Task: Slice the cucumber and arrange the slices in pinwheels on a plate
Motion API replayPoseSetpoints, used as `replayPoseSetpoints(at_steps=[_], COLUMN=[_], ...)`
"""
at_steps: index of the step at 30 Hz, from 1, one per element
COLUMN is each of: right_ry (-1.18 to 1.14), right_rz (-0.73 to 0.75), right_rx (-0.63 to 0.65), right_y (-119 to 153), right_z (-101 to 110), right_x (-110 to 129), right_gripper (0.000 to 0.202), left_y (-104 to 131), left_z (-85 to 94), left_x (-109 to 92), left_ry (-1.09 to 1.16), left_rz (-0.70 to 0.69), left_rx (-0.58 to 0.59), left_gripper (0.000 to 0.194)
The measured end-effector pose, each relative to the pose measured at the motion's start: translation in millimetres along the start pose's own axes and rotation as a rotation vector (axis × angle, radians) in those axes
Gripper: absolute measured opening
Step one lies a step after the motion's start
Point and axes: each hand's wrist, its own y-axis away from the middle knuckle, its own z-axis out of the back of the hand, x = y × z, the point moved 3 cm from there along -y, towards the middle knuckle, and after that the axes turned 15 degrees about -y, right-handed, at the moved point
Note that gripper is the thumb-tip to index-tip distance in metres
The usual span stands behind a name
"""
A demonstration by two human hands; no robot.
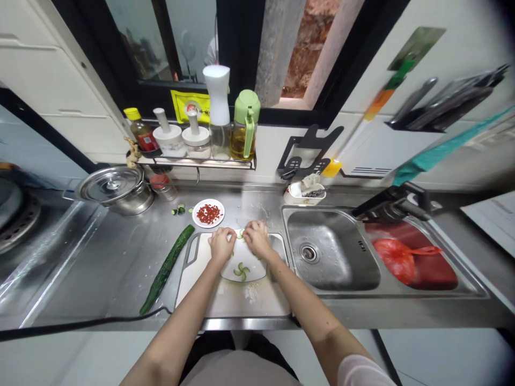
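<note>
A white plate (229, 272) lies on the cutting board (193, 284) in front of me. Near its front edge, several cucumber slices (242, 272) form a pinwheel. Both hands are over the plate's far edge. My left hand (222, 244) has its fingertips pinched together; whatever they hold is too small to make out. My right hand (257, 238) is curled, its fingers closed close to a pale green cucumber slice (240, 234) between the two hands. Whether the right fingers grip that slice or only touch it is unclear. Left of the board lies a long cucumber (168, 269).
Behind the board stands a small dish (215, 206) of chopped red pieces, with cucumber scraps (178, 209) beside it. A lidded steel pot (120, 190) is at the back left. The sink (333, 249) is on the right, with a red plastic bag (396, 260) in its second basin.
</note>
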Motion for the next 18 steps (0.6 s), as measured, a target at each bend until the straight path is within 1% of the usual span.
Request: replayPoseSetpoints(at_steps=[3, 8, 14, 18], right_ry=[0.041, 0.077, 0.115, 0.092], right_rz=[0.029, 0.062, 0.066, 0.047], right_rx=[-0.012, -0.009, 0.038, 0.056], right_y=[1.8, 0.4, -0.8, -1.5], right_z=[-5.5, -8.2, -11.9, -13.7], right_x=[-3.0, -3.2, -4.7, -7.6], right_gripper=[0.017, 0.018, 0.018, 0.017], left_y=[-0.6, -5.4, -10.8, -13.7], left_z=[-4.3, -7.6, -14.1, -20.3], left_x=[-4.1, -11.6, -20.2, -22.5], left_ry=[-0.074, -0.139, -0.183, -0.194], left_rz=[-0.029, -0.054, -0.087, -0.088], left_rx=[0.044, 0.093, 0.11, 0.114], left_gripper=[0.018, 0.02, 0.019, 0.02])
